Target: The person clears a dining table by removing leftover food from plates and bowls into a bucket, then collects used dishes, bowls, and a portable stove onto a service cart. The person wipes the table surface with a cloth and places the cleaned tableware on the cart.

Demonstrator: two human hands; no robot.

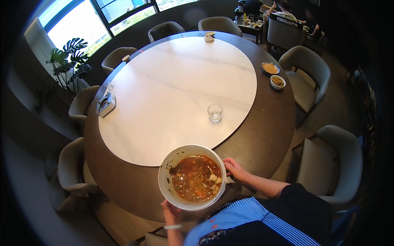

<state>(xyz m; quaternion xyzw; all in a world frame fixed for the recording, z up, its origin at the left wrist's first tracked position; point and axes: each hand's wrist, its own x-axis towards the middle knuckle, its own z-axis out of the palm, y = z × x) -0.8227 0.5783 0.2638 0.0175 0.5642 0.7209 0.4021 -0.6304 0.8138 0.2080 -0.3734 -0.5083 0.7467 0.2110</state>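
Observation:
A white plastic bucket (pixel 165 181) of reddish broth with food scraps (pixel 197 178) is held in front of me, over the near edge of the round table. My left hand (pixel 171 211) grips its lower near side, the fingers partly hidden below it. On the right side, my right hand (pixel 235 168) holds the bucket near its rim. Beyond it, a clear drinking glass (pixel 215 113) stands on the pale marble-look turntable (pixel 172 83).
A blue-rimmed plate of food (pixel 270 68) and a white bowl (pixel 278 82) sit on the brown table rim (pixel 264 135). A portable gas stove (pixel 106 104) stands at the left. Chairs (pixel 329 166) surround the table. Several people (pixel 284 13) are at a far table.

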